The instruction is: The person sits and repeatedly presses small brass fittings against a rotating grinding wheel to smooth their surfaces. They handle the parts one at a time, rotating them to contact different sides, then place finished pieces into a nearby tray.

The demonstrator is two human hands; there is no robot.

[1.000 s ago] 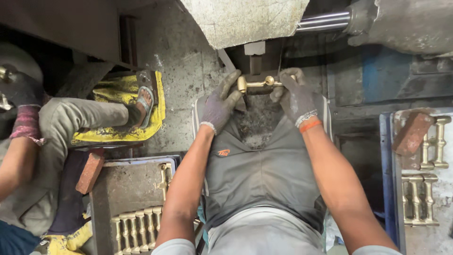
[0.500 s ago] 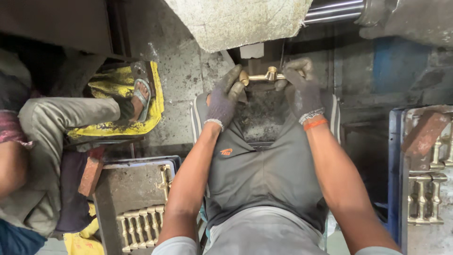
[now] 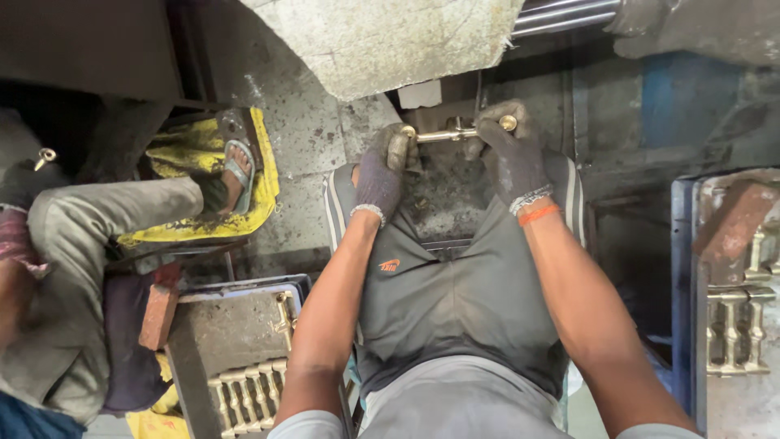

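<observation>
Both my hands wear dirty grey knit gloves and grip one brass rod-shaped fitting (image 3: 449,133) held level in front of me, just below a large grey machine block (image 3: 390,41). My left hand (image 3: 382,169) closes on its left end. My right hand (image 3: 508,154) closes on its right end, whose rounded brass tip shows past the fingers. An orange band sits on my right wrist. A dark apron (image 3: 455,284) covers my lap under the hands.
A tray (image 3: 231,321) at lower left holds a row of brass fittings (image 3: 248,394) and a reddish brick (image 3: 158,313). A blue-edged tray (image 3: 686,284) at right holds more fittings (image 3: 735,329). Another person sits at left, sandalled foot (image 3: 236,171) on a yellow cloth (image 3: 187,162).
My hands have lifted the brass fitting slightly higher and closer to the machine block. The view has shifted, and the person at left appears lower in frame.
</observation>
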